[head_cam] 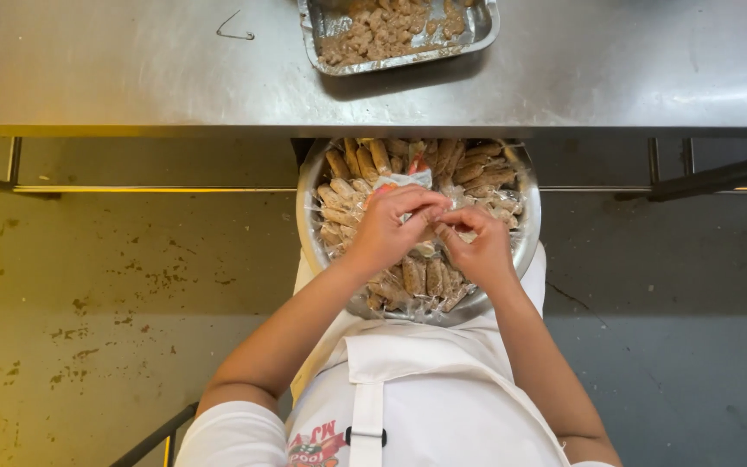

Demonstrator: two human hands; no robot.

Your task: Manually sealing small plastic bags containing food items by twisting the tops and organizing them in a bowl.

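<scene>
Your left hand (388,229) and your right hand (477,249) meet over the round metal bowl (529,238) that rests on your lap, just below the edge of the steel table (131,78). Both hands are curled narrow, fingertips pinched together on a small wrapped piece (430,227) held between them, right above the middle of the bowl. You cannot see much of that piece; your fingers cover most of it, and only a bit of clear wrap shows. Under your hands the bowl is packed with brown finger-shaped sweets in clear wrappers (421,277), lying side by side around the rim. On the table beyond, well apart from your hands, a rectangular foil tray (488,26) holds unwrapped brown pieces. A bent wire hook (235,30) lies on the table to the left. Your white apron (425,406) fills the bottom of the view.
</scene>
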